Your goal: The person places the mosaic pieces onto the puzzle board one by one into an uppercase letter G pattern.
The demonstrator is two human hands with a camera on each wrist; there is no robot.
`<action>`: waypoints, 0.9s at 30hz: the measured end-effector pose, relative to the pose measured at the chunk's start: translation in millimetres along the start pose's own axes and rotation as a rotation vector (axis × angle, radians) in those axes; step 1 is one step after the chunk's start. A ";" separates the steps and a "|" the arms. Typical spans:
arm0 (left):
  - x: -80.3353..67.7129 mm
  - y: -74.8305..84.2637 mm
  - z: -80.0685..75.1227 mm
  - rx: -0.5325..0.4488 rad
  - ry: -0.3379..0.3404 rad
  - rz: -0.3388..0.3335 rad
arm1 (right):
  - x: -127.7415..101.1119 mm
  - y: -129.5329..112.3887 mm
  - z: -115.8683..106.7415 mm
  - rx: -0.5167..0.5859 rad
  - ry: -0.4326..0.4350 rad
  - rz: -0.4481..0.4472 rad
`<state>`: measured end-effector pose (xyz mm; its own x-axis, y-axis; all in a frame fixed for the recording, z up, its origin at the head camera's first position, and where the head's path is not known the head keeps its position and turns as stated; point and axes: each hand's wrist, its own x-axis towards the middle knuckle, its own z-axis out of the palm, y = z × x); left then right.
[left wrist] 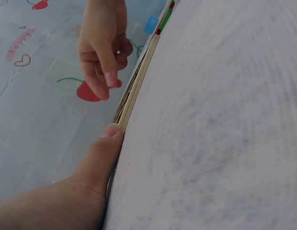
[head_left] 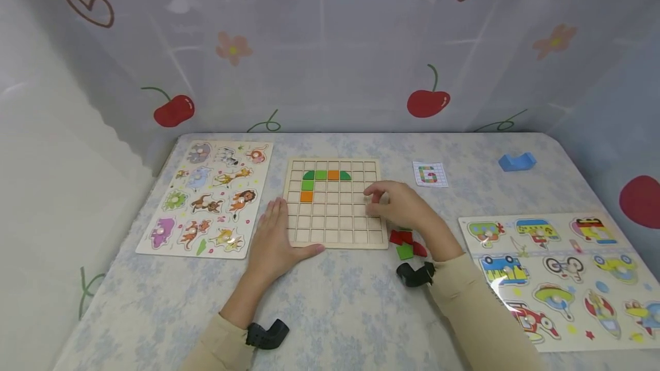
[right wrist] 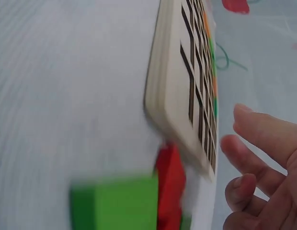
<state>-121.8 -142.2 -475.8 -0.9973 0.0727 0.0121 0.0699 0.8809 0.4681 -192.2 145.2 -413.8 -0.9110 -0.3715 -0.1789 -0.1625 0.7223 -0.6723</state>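
The left hand (head_left: pixel 273 239) lies flat on the table, fingers straight and together, touching the left edge of the grid board (head_left: pixel 335 228). The board sits mid-table. The right hand (head_left: pixel 399 205) hovers over its right side, fingers curled; I cannot tell if they pinch anything. Loose red and green pieces (head_left: pixel 404 244) lie just beside the board.

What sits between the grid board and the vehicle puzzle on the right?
Loose red and green tiles, beside the right hand, in the head view.
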 end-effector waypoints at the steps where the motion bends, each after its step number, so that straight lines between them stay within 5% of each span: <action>1: 0.0 -0.5 0.3 0.000 0.001 0.000 | -3.3 4.9 -3.8 -0.018 -0.002 0.003; 13: -0.9 -2.5 1.3 0.003 0.003 0.000 | -37.5 45.1 -28.8 -0.050 -0.073 0.035; 27: -1.3 1.5 -2.7 -0.015 0.000 0.004 | -42.5 51.4 -32.2 -0.018 -0.093 0.076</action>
<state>-120.4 -142.2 -472.8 -0.9970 0.0762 0.0139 0.0735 0.8736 0.4811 -174.0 216.9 -417.6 -0.8819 -0.3672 -0.2957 -0.1017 0.7606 -0.6413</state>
